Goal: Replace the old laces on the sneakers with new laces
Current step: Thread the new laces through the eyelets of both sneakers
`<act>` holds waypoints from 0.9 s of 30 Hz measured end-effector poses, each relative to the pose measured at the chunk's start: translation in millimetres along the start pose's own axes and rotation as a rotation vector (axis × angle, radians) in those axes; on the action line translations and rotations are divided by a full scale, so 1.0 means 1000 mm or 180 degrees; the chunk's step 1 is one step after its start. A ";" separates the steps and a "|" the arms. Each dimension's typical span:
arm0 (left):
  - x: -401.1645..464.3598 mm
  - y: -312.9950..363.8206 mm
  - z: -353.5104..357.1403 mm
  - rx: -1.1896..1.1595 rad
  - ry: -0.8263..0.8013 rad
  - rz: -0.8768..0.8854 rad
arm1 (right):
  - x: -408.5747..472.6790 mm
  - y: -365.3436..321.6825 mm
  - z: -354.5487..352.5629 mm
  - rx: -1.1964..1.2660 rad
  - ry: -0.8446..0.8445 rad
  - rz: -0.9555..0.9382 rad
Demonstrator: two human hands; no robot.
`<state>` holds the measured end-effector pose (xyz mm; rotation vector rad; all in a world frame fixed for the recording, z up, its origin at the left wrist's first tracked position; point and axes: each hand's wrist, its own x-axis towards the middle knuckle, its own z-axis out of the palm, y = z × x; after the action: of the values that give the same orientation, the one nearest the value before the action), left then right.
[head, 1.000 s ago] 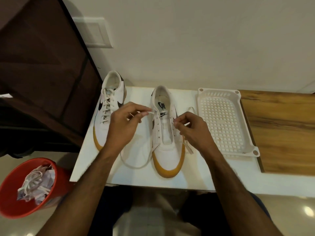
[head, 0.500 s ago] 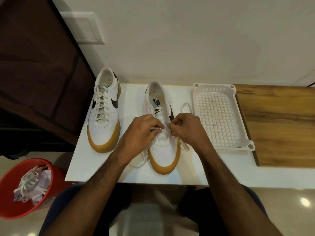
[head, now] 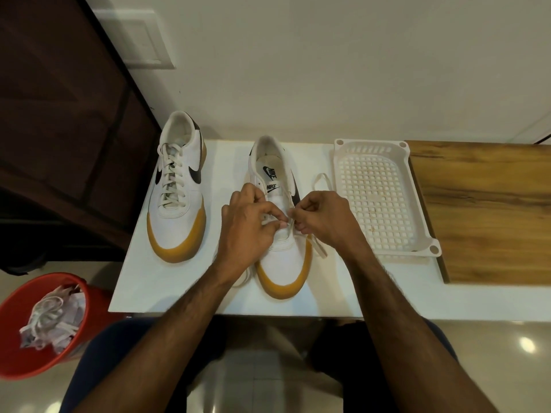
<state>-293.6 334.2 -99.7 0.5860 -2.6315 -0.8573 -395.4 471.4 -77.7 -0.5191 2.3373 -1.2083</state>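
Both hands are low over the eyelet rows of the right-hand sneaker (head: pixel 281 234), which sits toe toward me near the middle of the white table (head: pixel 167 293). My left hand (head: pixel 249 226) has thumb and forefinger pinched on the new lace (head: pixel 318 250) just where it meets an eyelet. My right hand (head: pixel 323 220) pinches the same lace beside it, fingertips nearly touching the left's. Which eyelet is being fed I cannot tell; my fingers cover it.

The left-hand sneaker (head: pixel 179 189) stands well apart, fully laced. The red bin (head: pixel 18 362) on the floor holds a tangle of what look like old laces.

Risks from here, as I judge them:
- The flat lace could go through with a twist, since I cannot see the hole under my fingers
- The free tail hangs past the toe on the right, and a loop lies by the white basket (head: pixel 378 195); uneven pulling would leave one end short for tying
- I could skip or double an eyelet, since the rows are partly hidden
- The shoe is unheld, so a hard tug may drag it toward the table edge
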 end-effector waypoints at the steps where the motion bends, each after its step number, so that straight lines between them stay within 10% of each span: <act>1: 0.000 0.001 0.001 -0.0068 0.0008 -0.0127 | -0.001 -0.001 -0.002 0.0026 -0.0044 -0.0010; 7: -0.004 0.009 0.005 -0.0379 0.0090 -0.0640 | -0.003 0.010 -0.028 0.0103 -0.0752 -0.0047; 27: -0.003 0.007 0.010 -0.0413 -0.0243 -0.0988 | -0.003 0.013 -0.011 -0.0532 -0.0558 -0.0405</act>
<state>-297.0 345.0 -103.7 0.9602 -2.5646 -1.1507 -400.9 487.2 -82.2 -0.8080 2.2941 -0.9822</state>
